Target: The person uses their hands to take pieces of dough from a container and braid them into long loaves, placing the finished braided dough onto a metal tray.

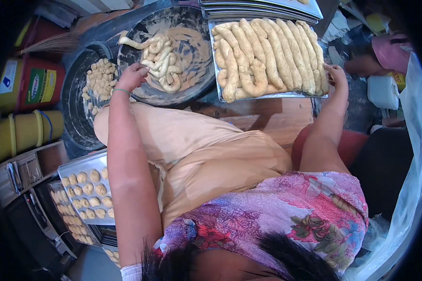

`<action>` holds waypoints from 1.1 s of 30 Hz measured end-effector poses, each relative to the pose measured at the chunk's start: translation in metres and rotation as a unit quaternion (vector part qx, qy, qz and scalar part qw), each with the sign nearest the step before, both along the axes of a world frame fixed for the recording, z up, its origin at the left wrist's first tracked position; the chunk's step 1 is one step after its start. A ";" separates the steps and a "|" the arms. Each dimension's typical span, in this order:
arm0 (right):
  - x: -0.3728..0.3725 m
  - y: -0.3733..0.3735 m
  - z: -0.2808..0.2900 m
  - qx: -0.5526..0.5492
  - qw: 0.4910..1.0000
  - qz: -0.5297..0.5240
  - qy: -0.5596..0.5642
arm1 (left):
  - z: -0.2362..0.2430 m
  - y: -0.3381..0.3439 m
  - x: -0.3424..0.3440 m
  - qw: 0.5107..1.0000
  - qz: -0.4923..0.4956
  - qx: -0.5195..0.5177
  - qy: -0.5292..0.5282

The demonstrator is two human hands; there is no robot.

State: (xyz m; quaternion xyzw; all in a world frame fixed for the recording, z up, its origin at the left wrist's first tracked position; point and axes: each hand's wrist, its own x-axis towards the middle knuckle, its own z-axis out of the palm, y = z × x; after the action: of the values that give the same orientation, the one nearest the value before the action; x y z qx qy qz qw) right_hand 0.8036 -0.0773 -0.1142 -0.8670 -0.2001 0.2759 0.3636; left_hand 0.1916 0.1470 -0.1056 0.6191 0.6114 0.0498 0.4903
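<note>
A heap of pale dough ropes (163,65) lies coiled in a wide black basin (199,82) dusted with flour. My left hand (132,77) is over the basin's left part with its fingertips drawn together beside the ropes; whether dough is between them I cannot make out. To the right, a metal tray (293,94) carries long, thick dough rolls (279,56) laid side by side, with a few bent ones at its near left. My right hand (336,75) grips this tray's right edge, fingers curled at the rim.
Small dough pieces (101,77) fill part of a second black basin (75,119) on the left. Trays of round dough balls (90,189) stand at lower left. Stacked trays (262,10) rise behind the roll tray. A white jug (382,92) and another person's arm (363,64) are at right.
</note>
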 end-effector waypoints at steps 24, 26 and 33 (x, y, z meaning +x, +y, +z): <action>-0.335 0.222 0.051 0.116 0.772 0.573 -0.248 | -0.046 0.022 -0.046 0.984 0.066 0.162 0.042; -0.395 0.254 0.016 0.059 0.755 0.617 -0.214 | -0.051 0.028 -0.050 0.984 0.085 0.155 0.032; -0.502 0.300 -0.164 -0.066 0.800 0.596 0.028 | -0.058 0.045 -0.063 0.973 0.118 0.179 0.085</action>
State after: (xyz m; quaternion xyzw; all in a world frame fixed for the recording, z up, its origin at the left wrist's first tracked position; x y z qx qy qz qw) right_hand 0.3016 0.2226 -0.2785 -0.5905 -0.6480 0.4752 0.0744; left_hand 0.1283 0.1920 -0.1635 0.6224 0.7005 0.1633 0.3087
